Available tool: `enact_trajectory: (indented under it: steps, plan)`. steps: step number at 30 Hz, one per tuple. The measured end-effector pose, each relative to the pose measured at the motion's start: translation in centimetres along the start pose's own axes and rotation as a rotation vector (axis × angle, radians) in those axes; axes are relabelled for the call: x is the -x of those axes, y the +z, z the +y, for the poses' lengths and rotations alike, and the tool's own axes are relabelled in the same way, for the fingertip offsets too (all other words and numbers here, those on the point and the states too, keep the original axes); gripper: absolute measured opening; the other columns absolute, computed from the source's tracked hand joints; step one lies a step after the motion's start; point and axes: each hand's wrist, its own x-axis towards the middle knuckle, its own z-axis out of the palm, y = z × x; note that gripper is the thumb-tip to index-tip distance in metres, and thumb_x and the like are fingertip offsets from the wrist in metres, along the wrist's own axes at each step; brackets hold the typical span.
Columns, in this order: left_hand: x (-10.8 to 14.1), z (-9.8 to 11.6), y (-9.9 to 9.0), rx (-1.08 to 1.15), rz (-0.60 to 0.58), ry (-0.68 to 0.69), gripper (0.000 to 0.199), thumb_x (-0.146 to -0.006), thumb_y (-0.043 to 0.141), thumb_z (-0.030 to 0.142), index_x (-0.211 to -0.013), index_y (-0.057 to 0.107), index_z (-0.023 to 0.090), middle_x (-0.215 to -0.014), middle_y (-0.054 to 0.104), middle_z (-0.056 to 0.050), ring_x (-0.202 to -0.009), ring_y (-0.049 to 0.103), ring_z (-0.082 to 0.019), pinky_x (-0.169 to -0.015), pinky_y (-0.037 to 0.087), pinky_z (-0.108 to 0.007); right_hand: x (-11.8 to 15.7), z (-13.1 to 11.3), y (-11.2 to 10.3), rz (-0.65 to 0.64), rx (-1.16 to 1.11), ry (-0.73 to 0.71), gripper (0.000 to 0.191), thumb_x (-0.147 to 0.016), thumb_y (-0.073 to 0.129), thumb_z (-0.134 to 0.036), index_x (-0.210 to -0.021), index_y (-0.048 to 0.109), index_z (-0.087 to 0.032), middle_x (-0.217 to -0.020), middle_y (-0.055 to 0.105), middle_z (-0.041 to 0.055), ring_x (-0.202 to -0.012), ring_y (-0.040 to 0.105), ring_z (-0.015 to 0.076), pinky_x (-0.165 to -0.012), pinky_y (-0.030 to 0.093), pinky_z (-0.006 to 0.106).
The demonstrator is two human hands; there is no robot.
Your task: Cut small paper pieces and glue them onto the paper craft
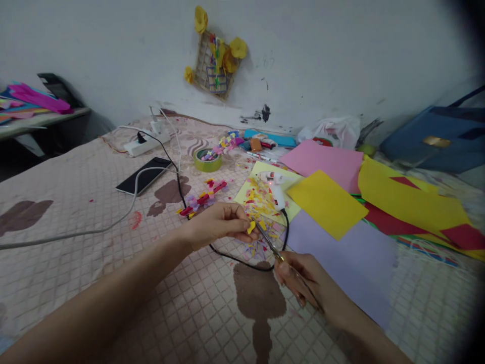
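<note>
Between the fingertips of my left hand (223,222) is a small yellow paper piece (251,227). My right hand (301,278) is closed around the handles of a pair of scissors (271,242), whose blades point up and left to the yellow piece. Whether the blades touch the paper I cannot tell. Just beyond, small yellow, pink and purple paper scraps (261,202) lie scattered over a pale yellow sheet. A white glue gun (276,192) rests on that sheet with a small red light showing. Left of it lies a red strip with paper flowers (204,198).
A black phone (144,175), a white power strip (147,143) and a tape roll (207,161) are at left. Cables cross the patterned cloth. Coloured sheets (328,202) spread to the right, near a blue bag (435,136). A woven decoration (215,65) hangs on the wall.
</note>
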Motion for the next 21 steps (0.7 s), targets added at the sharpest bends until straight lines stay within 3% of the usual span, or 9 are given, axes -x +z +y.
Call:
enact_trajectory:
  steps: [17,21]
  plan:
    - [0.03,0.11,0.00,0.013,-0.015,0.007,0.015,-0.073,0.067,0.020,-0.075,0.055,0.011,-0.078,0.070,-0.006,-0.073,0.067,-0.012,-0.071,0.053,-0.026,0.19,0.11,-0.08,0.016,0.062,-0.005,0.049,-0.082,0.035,-0.063,-0.060,0.041,-0.019,-0.052,0.034,-0.0048,-0.047,0.032,0.0091,-0.042,0.026,0.021]
    - [0.13,0.45,-0.06,0.008,-0.035,-0.016,0.016,-0.072,0.068,0.019,-0.073,0.055,0.011,-0.077,0.070,-0.006,-0.074,0.067,-0.014,-0.071,0.053,-0.026,0.30,0.12,-0.26,-0.057,-0.040,0.026,0.048,-0.082,0.037,-0.063,-0.063,0.044,-0.019,-0.051,0.033,-0.0063,-0.044,0.031,0.0081,-0.041,0.028,0.020]
